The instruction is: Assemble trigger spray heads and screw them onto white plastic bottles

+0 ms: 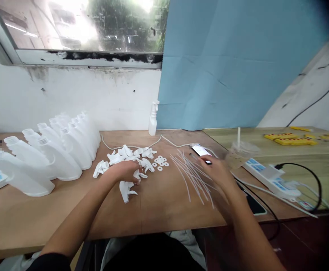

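Note:
My left hand [129, 171] is over a loose pile of white spray trigger heads [121, 153]. Its fingers curl down around one spray trigger head [139, 174], partly hidden by the hand. Just below lies another trigger head [126, 191]. My right hand [214, 168] reaches over the right side of a fan of thin white tubes [195, 177], beside a phone with a lit screen [200, 149]. Its fingers are blurred and partly hidden, so what they touch is unclear. Several small white ring washers [161, 162] lie between the hands.
Several white bottles without tops [58, 158] stand at the left. One bottle with a sprayer [153, 119] stands by the wall. To the right are a plastic cup with a straw [239, 152], a power strip [271, 180], cables, a dark phone [256, 205] and yellow pieces [291, 139].

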The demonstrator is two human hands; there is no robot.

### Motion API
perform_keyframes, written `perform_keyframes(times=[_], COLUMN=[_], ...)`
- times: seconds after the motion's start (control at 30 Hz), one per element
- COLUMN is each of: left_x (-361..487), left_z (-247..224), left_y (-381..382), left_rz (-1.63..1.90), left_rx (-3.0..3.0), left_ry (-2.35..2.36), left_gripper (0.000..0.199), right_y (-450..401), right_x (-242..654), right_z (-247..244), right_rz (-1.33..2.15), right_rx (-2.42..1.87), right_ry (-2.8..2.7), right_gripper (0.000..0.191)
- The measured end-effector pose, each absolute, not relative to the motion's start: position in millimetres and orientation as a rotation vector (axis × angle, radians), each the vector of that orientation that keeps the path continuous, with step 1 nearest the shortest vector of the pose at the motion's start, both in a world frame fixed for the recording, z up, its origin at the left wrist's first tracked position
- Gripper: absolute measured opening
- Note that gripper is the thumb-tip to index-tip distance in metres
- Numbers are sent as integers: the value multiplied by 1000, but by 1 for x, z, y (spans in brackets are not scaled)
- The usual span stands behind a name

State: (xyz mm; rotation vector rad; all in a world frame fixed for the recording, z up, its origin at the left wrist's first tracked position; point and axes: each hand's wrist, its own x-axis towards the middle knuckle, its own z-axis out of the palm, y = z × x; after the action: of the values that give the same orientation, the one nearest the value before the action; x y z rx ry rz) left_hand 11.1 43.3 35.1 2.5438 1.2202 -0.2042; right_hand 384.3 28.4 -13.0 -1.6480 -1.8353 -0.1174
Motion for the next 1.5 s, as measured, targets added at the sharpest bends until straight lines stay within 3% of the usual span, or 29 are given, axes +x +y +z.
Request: perform_keyframes(times=[0.1,0.23,0.37,0.57,0.87,1.17,1.5], left_x=[7,2,6,23,33,32,31], left_z=[29,21,20,21,1,-7,-9], left_y=[44,45,42,29,32,38,40], left_rz=[-215,-128,-40,86,289,350,342], left_rx=[2528,2564,2566,2512,2489,2438,2375], left_ry=[1219,1125,979,811,846,894,922], left_gripper=[47,35,27,30,34,38,40], right_y=[3,-14,-35,-62,-84,-98,-97], right_x=[426,478,505,488,489,508,517], right_z=[-23,-37,-56,-71,-74,-47,-55], right_rz=[-323,-479,-469,-506,-297,-355,-414], right_rx=[-1792,-1784,-1830,-1765,-1799,-1642,-1666], right_ry=[-1840,-1943,-1967,-1868,-1853,-1996,-2019], right_gripper=[29,28,32,34,41,36,37])
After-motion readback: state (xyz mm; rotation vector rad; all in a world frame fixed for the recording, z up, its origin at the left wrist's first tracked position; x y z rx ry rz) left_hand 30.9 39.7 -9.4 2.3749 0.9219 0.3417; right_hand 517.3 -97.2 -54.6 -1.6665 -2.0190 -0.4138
